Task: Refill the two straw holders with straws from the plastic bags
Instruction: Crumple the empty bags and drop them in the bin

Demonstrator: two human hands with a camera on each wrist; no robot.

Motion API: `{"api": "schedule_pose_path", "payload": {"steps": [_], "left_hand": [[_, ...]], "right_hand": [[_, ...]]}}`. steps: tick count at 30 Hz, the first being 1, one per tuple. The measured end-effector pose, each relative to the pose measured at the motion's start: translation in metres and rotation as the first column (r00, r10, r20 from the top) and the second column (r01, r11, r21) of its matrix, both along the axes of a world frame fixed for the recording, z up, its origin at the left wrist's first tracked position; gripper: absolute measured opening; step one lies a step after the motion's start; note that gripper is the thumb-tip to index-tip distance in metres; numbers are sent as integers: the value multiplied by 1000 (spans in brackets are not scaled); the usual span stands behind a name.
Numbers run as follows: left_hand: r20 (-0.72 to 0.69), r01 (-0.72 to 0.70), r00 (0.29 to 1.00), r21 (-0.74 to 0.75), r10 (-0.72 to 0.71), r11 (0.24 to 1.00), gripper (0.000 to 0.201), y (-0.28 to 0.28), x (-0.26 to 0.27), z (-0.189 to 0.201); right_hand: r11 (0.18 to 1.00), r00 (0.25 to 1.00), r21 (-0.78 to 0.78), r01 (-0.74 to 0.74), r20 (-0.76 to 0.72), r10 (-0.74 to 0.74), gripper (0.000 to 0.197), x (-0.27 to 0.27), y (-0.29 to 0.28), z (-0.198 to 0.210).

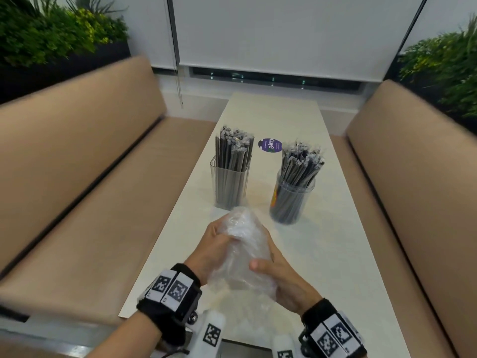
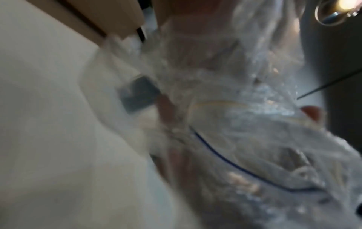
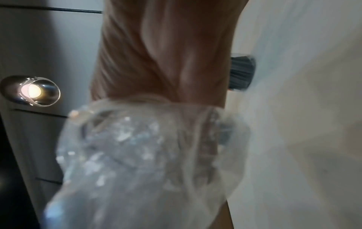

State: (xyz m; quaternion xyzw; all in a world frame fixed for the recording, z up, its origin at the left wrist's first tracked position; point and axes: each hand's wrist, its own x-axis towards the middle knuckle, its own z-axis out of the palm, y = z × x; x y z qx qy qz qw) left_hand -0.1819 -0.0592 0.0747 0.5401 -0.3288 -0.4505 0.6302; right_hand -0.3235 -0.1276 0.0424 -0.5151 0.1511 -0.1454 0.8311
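Note:
Two clear straw holders stand mid-table, both packed with grey wrapped straws: a square holder (image 1: 229,184) on the left and a round holder (image 1: 293,200) on the right. Nearer to me, both hands grip a crumpled clear plastic bag (image 1: 241,250) just above the table. My left hand (image 1: 215,245) clutches its far upper part; my right hand (image 1: 273,264) wraps its near side, thumb on top. No straws show inside the bag. Both wrist views are blurred: the left shows the plastic bag (image 2: 245,131), the right shows the plastic bag (image 3: 141,155) below my palm and the round holder (image 3: 242,72).
The white table (image 1: 330,254) is long and narrow, flanked by tan bench seats (image 1: 90,202) on the left and right. A purple round sticker (image 1: 270,145) lies beyond the holders. Planters with greenery sit behind the seat backs.

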Motion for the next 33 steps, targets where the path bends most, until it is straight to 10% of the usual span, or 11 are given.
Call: {"api": "schedule_pose_path", "payload": {"steps": [2, 5, 7, 11, 17, 23, 26, 30, 33], "left_hand": [[257, 37, 964, 104, -63, 994, 30, 5, 3, -10], [691, 18, 660, 378, -295, 925, 56, 18, 16, -16], [551, 73, 773, 416, -315, 907, 82, 25, 13, -14], [123, 69, 989, 142, -87, 987, 78, 21, -15, -12], [33, -438, 895, -112, 444, 892, 24, 16, -46, -10], [208, -528, 800, -199, 562, 826, 33, 26, -90, -12], [233, -495, 823, -155, 519, 855, 37, 37, -96, -11], [9, -457, 889, 11, 457, 889, 60, 47, -67, -14], [89, -425, 905, 129, 417, 896, 71, 55, -49, -14]], "right_hand": [[994, 991, -59, 97, -84, -102, 71, -6, -5, -6], [809, 868, -518, 277, -227, -443, 59, -14, -17, -9], [640, 794, -711, 292, -193, -576, 50, -20, -19, -1], [503, 891, -843, 193, -65, -450, 51, -18, -2, 10], [447, 866, -863, 237, -21, -500, 66, -44, 18, -5], [956, 954, -123, 267, -108, -280, 70, -52, 26, -16], [964, 969, 107, 242, 29, -246, 84, -40, 20, -14], [975, 980, 169, 144, 113, -164, 45, -31, 20, 5], [983, 987, 147, 106, 103, -122, 38, -19, 23, 10]]}}
